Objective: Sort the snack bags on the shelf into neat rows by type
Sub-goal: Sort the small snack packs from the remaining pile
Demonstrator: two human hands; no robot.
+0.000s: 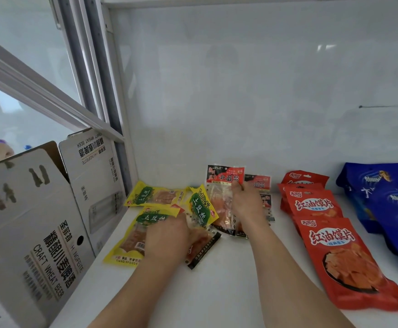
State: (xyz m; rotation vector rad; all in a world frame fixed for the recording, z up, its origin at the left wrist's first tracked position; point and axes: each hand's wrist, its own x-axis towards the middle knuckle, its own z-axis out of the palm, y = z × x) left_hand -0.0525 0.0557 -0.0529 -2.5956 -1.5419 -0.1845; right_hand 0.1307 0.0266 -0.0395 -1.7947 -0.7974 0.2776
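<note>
The right hand [245, 202] pinches a red-topped bag [221, 195] at mid-shelf; the left hand [167, 235] rests on the mixed pile [193, 223], its fingers hidden. Lift the red bag clear, then lay it square on the red-topped stack [258, 183] just right, away from the yellow bags [153, 195].
</note>
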